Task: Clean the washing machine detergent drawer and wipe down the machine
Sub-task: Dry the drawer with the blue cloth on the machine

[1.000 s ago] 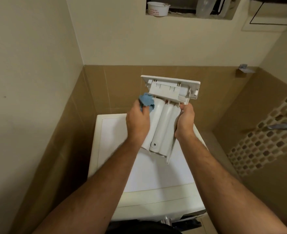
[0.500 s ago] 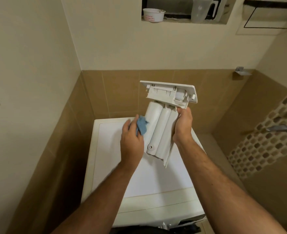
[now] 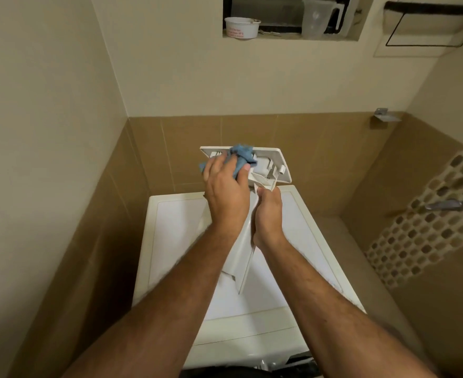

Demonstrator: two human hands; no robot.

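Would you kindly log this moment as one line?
left hand wipes drawer with cloth | right hand holds drawer | above washing machine

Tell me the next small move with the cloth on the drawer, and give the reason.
Probably drag the crumpled blue cloth rightward along the back of the white plastic detergent drawer's front panel. The left hand presses the cloth against the panel's left part, while the right part with its clips looks not yet covered. The right hand grips the drawer body above the white washing machine top, steadying it.
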